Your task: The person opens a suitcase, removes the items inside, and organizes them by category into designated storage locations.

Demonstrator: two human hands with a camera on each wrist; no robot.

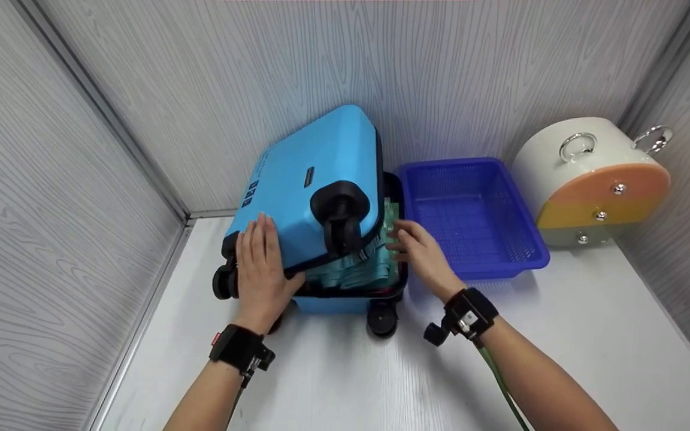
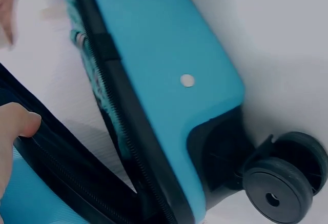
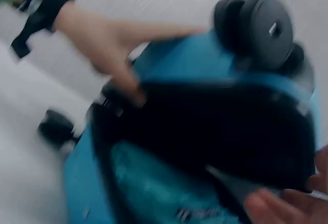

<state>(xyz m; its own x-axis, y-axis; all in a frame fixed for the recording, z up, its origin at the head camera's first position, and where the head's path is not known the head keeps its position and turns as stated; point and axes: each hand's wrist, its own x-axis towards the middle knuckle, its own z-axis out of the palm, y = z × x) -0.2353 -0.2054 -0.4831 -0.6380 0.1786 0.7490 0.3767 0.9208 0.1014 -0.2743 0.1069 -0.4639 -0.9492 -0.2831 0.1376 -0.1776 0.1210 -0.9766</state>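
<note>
A bright blue suitcase (image 1: 330,305) lies on the white table with its lid (image 1: 303,197) partly raised and tilted. My left hand (image 1: 259,278) holds the lid by its front left corner, fingers stretched over the outer shell and thumb (image 2: 25,124) over the zipped rim. Folded teal fabric (image 1: 363,272) shows inside the lower half. At the suitcase's right side, my right hand (image 1: 423,251) has loosely bent fingers by the opening and grips nothing visible. The right wrist view is blurred; there the fingertips (image 3: 266,208) appear near the dark lid edge.
A blue plastic basket (image 1: 516,263) stands directly right of the suitcase. Farther right is a white rounded box (image 1: 554,155) with coloured drawers and ring handles. Black wheels (image 1: 345,221) jut from the lid. Grey wood-grain panels (image 1: 441,72) enclose the back and sides.
</note>
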